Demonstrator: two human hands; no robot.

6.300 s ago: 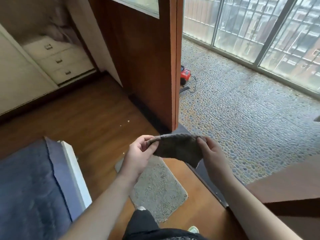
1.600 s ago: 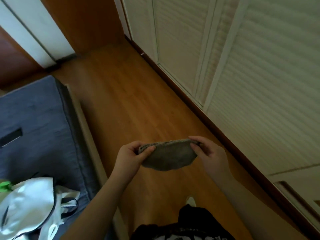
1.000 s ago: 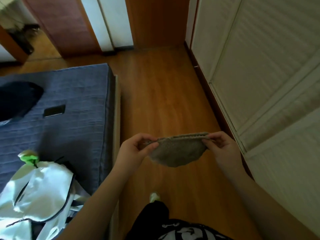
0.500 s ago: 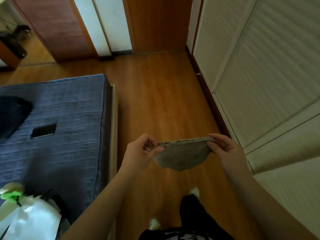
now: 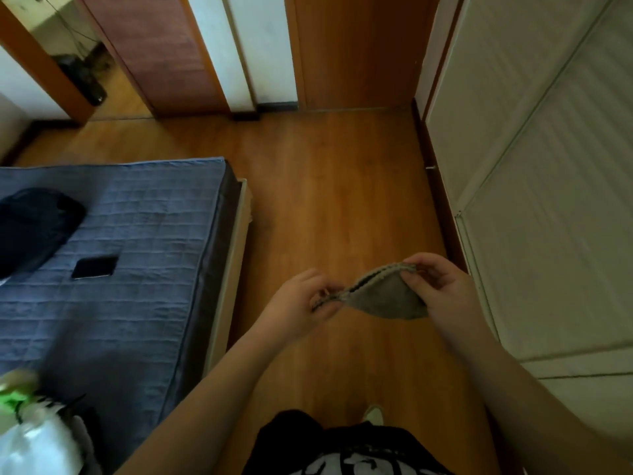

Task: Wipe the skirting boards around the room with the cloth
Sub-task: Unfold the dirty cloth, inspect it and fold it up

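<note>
A folded grey cloth [image 5: 385, 298] hangs between my two hands above the wooden floor. My left hand [image 5: 301, 296] pinches its left corner, and my right hand [image 5: 442, 289] pinches its right corner a little higher. A dark brown skirting board [image 5: 438, 186] runs along the foot of the white louvred wardrobe doors [image 5: 548, 173] on the right, reaching back to the far corner. Another short dark strip of skirting [image 5: 246, 115] sits under the white wall at the back.
A bed with a blue quilted cover [image 5: 113, 269] fills the left; on it lie a black phone [image 5: 95, 267], a dark garment [image 5: 32, 228] and a white bag [image 5: 37, 440]. An orange wooden door [image 5: 356, 49] closes the far end. A floor strip [image 5: 329, 200] runs between bed and wardrobe.
The view went from the balcony doorway round to the aisle beside the bed. Both hands kept the cloth and have shifted right, with the right corner now raised above the left.
</note>
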